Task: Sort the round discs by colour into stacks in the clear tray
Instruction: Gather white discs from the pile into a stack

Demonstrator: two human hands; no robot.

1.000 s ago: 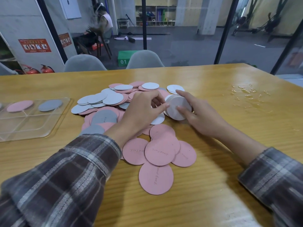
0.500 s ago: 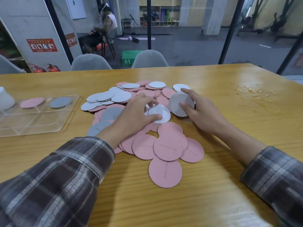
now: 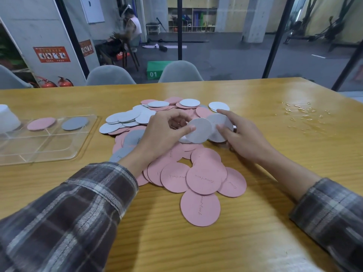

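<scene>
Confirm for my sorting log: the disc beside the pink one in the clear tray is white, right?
Not right. In the head view, the disc lying beside the pink disc in the clear tray is a grey disc, not a white one.

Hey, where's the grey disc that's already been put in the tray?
The grey disc lies on the left of the head view, in a far compartment of the clear tray, just right of the pink disc there.
</scene>
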